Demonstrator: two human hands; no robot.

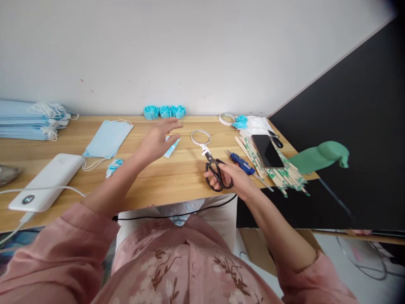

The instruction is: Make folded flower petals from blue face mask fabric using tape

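Observation:
My right hand [232, 177] grips the black handles of a pair of scissors [215, 169] low over the wooden table [164, 181], blades pointing away toward a white tape roll [200, 136]. My left hand [160, 139] hovers open, fingers spread, just above a small blue strip of mask fabric [171, 147]. A blue face mask [107, 139] lies flat to the left of that hand. Three blue fabric rosettes [164, 112] sit in a row against the wall.
A white power bank [47, 181] with cable lies at the left, a stack of masks [28, 120] at the far left. Right of the scissors lie a blue glue gun [242, 162], a phone [267, 150] on bamboo sticks [281, 171], and a green object [319, 157] past the table edge.

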